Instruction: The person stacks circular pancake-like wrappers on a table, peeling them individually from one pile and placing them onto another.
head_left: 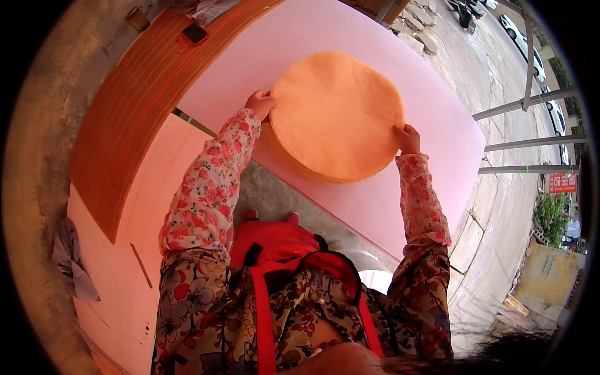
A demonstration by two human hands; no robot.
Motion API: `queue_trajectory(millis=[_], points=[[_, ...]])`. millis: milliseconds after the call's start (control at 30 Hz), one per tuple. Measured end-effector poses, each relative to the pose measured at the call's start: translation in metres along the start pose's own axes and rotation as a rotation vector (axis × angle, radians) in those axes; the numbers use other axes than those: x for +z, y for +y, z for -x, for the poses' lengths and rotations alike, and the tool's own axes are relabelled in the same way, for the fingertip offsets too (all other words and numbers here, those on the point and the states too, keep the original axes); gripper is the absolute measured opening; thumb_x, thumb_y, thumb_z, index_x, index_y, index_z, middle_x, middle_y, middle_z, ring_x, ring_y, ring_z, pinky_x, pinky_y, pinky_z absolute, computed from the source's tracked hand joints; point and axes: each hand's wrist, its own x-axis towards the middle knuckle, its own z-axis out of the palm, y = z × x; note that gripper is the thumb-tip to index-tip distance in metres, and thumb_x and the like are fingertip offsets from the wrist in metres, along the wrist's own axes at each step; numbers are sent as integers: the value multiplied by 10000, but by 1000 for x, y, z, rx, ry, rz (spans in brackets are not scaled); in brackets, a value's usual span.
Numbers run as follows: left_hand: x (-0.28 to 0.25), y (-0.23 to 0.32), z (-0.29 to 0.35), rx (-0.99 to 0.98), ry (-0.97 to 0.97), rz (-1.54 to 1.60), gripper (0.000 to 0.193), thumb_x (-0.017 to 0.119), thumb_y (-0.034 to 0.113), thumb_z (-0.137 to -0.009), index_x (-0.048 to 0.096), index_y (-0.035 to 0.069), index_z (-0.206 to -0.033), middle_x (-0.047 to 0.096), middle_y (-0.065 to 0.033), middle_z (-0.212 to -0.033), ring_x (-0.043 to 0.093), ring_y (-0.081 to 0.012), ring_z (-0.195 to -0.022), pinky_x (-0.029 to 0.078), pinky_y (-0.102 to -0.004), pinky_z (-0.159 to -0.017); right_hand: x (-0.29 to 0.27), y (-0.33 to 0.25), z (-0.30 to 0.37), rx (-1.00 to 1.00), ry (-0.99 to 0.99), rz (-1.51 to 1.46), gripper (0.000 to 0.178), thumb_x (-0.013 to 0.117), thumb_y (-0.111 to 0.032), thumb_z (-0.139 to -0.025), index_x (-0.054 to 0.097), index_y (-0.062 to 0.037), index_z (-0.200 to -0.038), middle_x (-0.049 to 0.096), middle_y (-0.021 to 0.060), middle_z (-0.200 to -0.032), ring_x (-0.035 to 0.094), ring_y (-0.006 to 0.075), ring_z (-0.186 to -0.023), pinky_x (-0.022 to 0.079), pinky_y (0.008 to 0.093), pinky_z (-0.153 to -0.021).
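The stack of round orange sheets [337,115] lies flat on the pink worktop [437,119], about midway along it and close to the near edge, where a little of the pile overhangs. The discs look thin and soft, with the top one slightly wrinkled.

The left hand [259,103] holds the stack's left rim, its fingers curled around the edge and gripping it. The right hand [407,137] is at the opposite rim, fingers closed on the edge there, so the pile is held across its width.

To handle it well, I judge both hands should grip the full thickness of the pile, not only the top sheets, and keep level with each other so the discs stay aligned rather than fanning or sliding off the near edge.

Toward the far left corner, an orange-brown board [125,125] lies beside the pink surface, with a small dark phone-like object [194,32] on it. A grey cloth [72,256] hangs near the pale panel at the left.
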Motion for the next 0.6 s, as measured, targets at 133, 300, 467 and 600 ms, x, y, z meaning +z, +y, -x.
queue_trajectory(millis=[133,300,467,600], points=[[-3,-1,0,-9,-46,41,435,569,80,-735,505,-12,-1155,606,-87,-988,628,-174,-806,561,-326,-602,1,-2,2,-2,1,49,271,637,-153,-767,631,39,-958,645,48,-856,585,116,-744,474,274,-666],[-38,-26,-22,260,103,-626,659,647,267,-768,379,-23,-1295,517,-153,-1155,536,-232,-1040,455,-342,-833,-10,0,-7,-73,85,71,686,657,-377,-806,410,20,-1307,505,168,-1253,494,234,-1133,398,333,-945],[-19,-17,0,-74,-103,59,523,525,294,-882,373,83,-1335,472,-46,-1270,451,-170,-1157,367,-328,-918,-12,9,10,-13,-6,-188,783,537,-489,-857,250,-2,-1398,367,176,-1391,310,262,-1317,257,377,-1073],[-2,-19,7,-51,-313,295,451,476,212,-895,396,19,-1295,477,-104,-1281,459,-237,-1185,382,-384,-987,20,33,17,-98,-122,-508,647,492,-441,-898,314,-31,-1365,446,112,-1302,440,193,-1180,358,349,-1001]])
